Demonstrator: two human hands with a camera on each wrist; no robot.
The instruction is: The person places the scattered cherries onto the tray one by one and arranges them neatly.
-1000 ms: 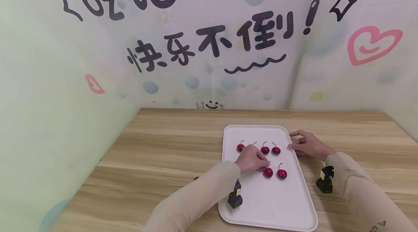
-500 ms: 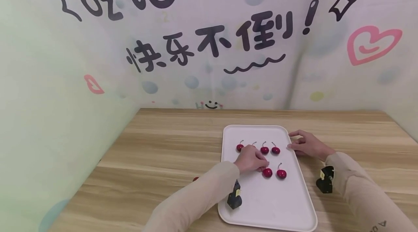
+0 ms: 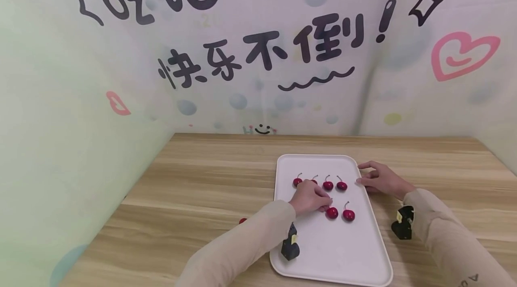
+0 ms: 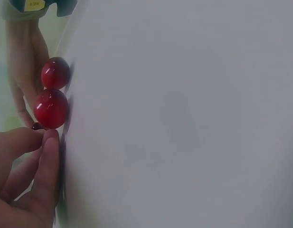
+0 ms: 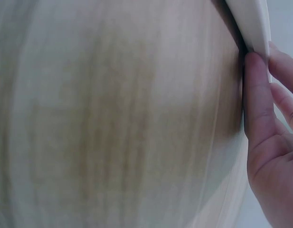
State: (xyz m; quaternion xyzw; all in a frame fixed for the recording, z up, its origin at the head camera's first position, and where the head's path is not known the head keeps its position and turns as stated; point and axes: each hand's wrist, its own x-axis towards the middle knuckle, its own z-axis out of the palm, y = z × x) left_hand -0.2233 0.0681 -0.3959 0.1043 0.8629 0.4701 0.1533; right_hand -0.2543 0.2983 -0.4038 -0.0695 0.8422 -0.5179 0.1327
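Note:
My left hand point(image 3: 308, 198) is over the white tray point(image 3: 329, 255), thumb and index fingertips pinched together at the stem of a cherry point(image 3: 332, 213). In the left wrist view that cherry point(image 4: 51, 109) sits right at the fingertips, the stem mostly hidden by them. Beside it lies another cherry point(image 3: 348, 215) with its stem up. Farther back is a row of cherries point(image 3: 328, 186), one partly covered by the left hand. My right hand point(image 3: 381, 180) holds the tray's right rim near the far corner; in the right wrist view its digits lie on both sides of the rim point(image 5: 253, 28).
One more cherry point(image 3: 243, 220) lies on the wooden table point(image 3: 194, 197) left of the tray, partly behind the left sleeve. Black wrist devices point(image 3: 290, 244) are strapped to both arms. A printed cloth backdrop point(image 3: 258, 94) stands behind the table.
Almost nothing moves. The left hand stays at the same cherry, with only a tiny shift of its fingers, and the right hand stays at the tray's rim.

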